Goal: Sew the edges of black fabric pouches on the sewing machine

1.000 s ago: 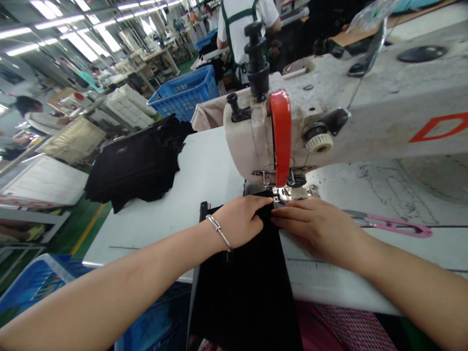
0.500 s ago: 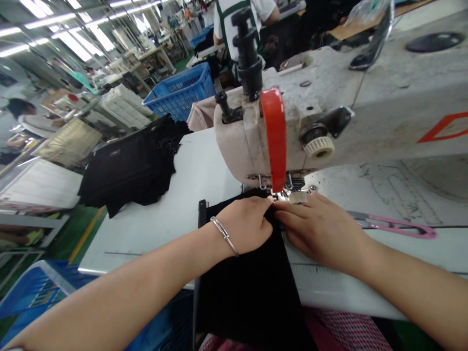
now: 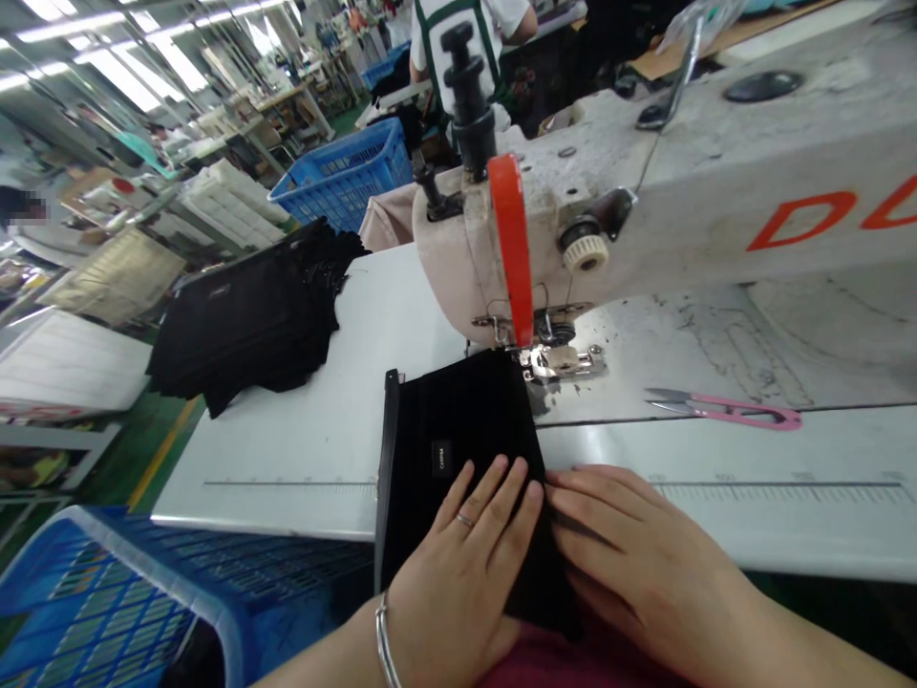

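Black cloth (image 3: 465, 401) with a small label lies on the white sewing table, its far corner by the presser foot of the sewing machine (image 3: 559, 361). My left hand (image 3: 465, 564), with a ring and a bracelet, rests flat on the cloth, fingers spread. At the cloth's right edge is my right hand (image 3: 630, 554), its fingers close together against the fabric; whether they pinch the edge is hard to see. Pink-handled thread snips (image 3: 737, 408) lie on the table, right of the cloth.
A stack of black cloth pieces (image 3: 250, 315) lies at the table's left. Blue baskets stand at the lower left (image 3: 164, 573) and behind the table (image 3: 351, 172). A person in a white shirt (image 3: 501, 24) is beyond the machine; another sits far left.
Both hands have moved back from the presser foot toward the body. My left hand now lies spread on the cloth, uncovering its label. The view has shifted somewhat.
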### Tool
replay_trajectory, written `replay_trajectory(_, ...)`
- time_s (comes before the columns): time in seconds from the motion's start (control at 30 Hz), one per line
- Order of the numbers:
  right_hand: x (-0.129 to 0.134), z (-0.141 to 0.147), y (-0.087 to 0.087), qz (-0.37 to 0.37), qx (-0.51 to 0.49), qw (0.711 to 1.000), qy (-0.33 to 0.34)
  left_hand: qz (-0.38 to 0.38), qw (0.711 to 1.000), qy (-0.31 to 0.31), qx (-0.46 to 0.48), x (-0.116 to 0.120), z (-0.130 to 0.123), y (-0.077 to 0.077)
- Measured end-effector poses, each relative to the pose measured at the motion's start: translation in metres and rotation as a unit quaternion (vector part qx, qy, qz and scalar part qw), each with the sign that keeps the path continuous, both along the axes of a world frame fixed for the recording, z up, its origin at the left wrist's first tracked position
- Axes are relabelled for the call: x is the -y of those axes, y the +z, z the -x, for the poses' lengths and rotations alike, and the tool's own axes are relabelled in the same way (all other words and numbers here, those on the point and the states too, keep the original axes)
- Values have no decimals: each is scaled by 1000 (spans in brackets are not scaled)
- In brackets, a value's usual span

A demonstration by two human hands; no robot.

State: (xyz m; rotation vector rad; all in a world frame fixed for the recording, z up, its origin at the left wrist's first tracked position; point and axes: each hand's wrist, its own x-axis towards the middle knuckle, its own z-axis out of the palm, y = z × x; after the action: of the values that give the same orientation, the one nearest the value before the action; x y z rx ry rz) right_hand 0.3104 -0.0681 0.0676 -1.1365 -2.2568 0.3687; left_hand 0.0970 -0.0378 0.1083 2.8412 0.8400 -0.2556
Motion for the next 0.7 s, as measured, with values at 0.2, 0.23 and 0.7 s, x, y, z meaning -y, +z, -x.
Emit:
replay_trajectory(0.2,45,1,-4,111,-122,985,-50,-31,996,-33,75,8,8,0)
replay_trajectory(0.23,51,2,-8,168,-127,974,-82,-50,992,-36,108,12,9,-3)
replay_trajectory(0.7,57,26,-24,567,-411,702,-128,-105,956,-21,272,35,8,-37)
